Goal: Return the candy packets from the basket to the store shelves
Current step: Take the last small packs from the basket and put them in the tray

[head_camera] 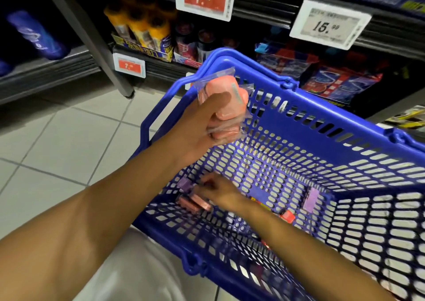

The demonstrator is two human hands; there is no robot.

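The left hand (197,125) squeezed a bunch of pink candy packets in clear plastic wrap (226,102), standing tall above the blue plastic basket's (345,144) far-left corner. The right hand (220,191) pinched flat pink packets (195,203) lying by the near-left corner.

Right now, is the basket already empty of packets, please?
No, pink packets and a purple packet lie in the blue basket.

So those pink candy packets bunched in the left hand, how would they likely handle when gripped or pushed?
The pink candy packets look glossy and clear-wrapped, so probably a bit slippery. Several fit in the left hand at once, which suggests they are light. The flat wrapper edges sticking out look floppy, while the rounded pink bodies seem firmer.
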